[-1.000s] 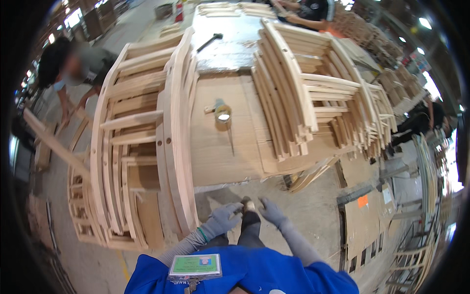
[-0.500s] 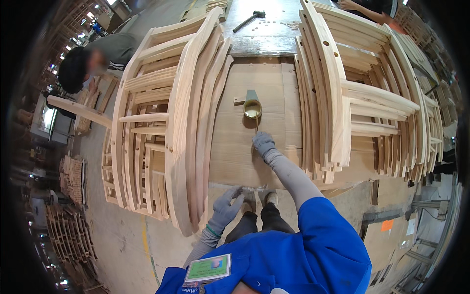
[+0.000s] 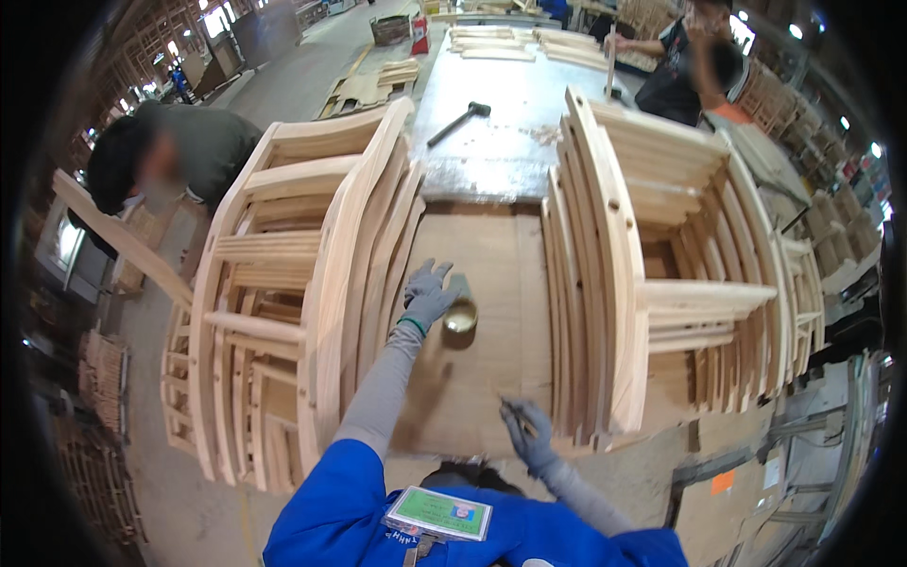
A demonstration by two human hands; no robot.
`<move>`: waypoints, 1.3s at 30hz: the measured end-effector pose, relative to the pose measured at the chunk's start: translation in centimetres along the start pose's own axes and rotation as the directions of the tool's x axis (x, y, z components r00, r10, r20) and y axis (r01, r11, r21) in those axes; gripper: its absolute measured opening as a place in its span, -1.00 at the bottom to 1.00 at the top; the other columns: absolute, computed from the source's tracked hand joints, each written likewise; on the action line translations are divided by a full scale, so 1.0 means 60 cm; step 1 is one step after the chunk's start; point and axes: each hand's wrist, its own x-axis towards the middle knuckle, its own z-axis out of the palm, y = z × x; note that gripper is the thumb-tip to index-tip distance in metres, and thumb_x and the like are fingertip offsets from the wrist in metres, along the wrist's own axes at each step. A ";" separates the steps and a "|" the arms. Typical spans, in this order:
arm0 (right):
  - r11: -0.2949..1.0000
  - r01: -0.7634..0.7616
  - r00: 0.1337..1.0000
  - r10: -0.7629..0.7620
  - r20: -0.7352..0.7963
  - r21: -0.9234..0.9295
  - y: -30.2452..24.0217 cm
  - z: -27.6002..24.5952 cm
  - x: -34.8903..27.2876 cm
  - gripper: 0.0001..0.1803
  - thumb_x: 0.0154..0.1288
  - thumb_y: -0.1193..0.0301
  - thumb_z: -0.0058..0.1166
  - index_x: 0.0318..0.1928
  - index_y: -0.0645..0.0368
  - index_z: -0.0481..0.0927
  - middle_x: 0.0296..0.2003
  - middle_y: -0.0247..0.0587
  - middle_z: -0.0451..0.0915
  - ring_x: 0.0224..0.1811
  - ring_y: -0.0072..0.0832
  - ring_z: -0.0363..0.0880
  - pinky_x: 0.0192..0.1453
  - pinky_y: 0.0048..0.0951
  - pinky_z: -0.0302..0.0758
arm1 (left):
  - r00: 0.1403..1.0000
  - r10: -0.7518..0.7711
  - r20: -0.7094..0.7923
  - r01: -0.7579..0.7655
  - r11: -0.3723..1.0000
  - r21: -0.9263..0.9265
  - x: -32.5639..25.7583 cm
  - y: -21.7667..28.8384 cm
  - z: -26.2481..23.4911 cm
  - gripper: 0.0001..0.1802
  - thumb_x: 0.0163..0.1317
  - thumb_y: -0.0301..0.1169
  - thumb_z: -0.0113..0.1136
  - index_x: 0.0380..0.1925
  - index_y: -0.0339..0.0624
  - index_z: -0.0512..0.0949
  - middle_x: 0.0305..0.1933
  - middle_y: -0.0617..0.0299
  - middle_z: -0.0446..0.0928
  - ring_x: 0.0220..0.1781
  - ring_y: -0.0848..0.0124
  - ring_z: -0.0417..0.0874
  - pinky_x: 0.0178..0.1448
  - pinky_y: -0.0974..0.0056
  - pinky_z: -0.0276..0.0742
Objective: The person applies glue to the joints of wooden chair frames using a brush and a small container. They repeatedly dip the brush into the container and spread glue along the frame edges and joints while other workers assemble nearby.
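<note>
A small round cup (image 3: pixel 460 324) with pale liquid inside stands on the brown cardboard (image 3: pixel 482 241) between two stacks of wooden frames. A grey-green flat piece (image 3: pixel 460 283) sticks out at its far side. My left hand (image 3: pixel 430 295), in a grey glove, reaches forward just left of the cup, fingers stretched and apart; it hides the spot beside the flat piece. Nearer to me, my right hand (image 3: pixel 529 437), also gloved, is closed round a thin stick (image 3: pixel 504 401), its tip pointing forward over the cardboard and apart from the cup.
Pale wooden frames with rungs stand stacked on the left (image 3: pixel 326 312) and right (image 3: pixel 619 283). A black mallet (image 3: pixel 460 123) lies on the shiny metal tabletop (image 3: pixel 510 90) ahead. One person (image 3: pixel 203 151) bends at the far left; another (image 3: pixel 675 71) works at the far right.
My right hand has drawn back toward me with the stick, away from the cup. My left hand has moved forward from near my body to beside the cup. The view has tilted up.
</note>
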 end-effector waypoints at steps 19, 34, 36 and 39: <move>0.992 -0.118 0.993 0.117 0.004 0.039 -0.093 -0.017 0.051 -0.78 0.11 0.61 0.15 -0.18 0.24 0.57 -0.33 -0.03 0.60 -0.32 -0.24 0.61 -0.28 -0.41 0.51 | 0.866 -0.175 0.468 0.439 0.715 -0.545 0.054 -0.071 0.100 -0.45 -0.07 -0.27 0.30 -0.01 -0.19 0.50 -0.25 0.10 0.62 -0.28 0.26 0.65 -0.15 0.27 0.57; 0.901 0.325 0.937 -0.266 -0.226 0.289 -0.251 -0.224 0.034 -0.81 0.24 0.58 -0.02 -0.15 0.42 0.50 -0.31 -0.04 0.53 -0.39 -0.39 0.58 -0.28 -0.45 0.55 | 0.998 0.018 0.066 0.063 -0.603 -0.795 -0.302 0.147 -0.158 -0.41 0.36 0.00 -0.22 0.19 -0.23 0.24 0.20 -0.02 0.32 0.22 0.10 0.40 0.19 -0.05 0.48; 0.880 0.299 0.946 -0.221 -0.239 0.369 -0.258 -0.243 0.026 -0.79 0.28 0.55 -0.04 -0.10 0.40 0.48 -0.30 -0.06 0.54 -0.38 -0.40 0.58 -0.25 -0.45 0.54 | 0.981 0.177 0.083 0.185 -0.712 -0.678 -0.338 0.213 -0.223 -0.34 0.31 0.10 -0.21 0.21 -0.17 0.23 0.20 -0.10 0.29 0.23 -0.02 0.36 0.17 -0.13 0.47; 0.810 0.255 0.955 -0.127 -0.267 0.527 -0.259 -0.256 0.019 -0.77 0.31 0.54 -0.08 -0.06 0.39 0.46 -0.31 -0.08 0.56 -0.37 -0.41 0.58 -0.23 -0.44 0.54 | 0.971 0.221 0.096 0.234 -0.766 -0.599 -0.380 0.265 -0.239 -0.20 0.18 0.28 -0.18 0.19 -0.13 0.26 0.17 -0.17 0.28 0.19 -0.16 0.34 0.09 -0.19 0.49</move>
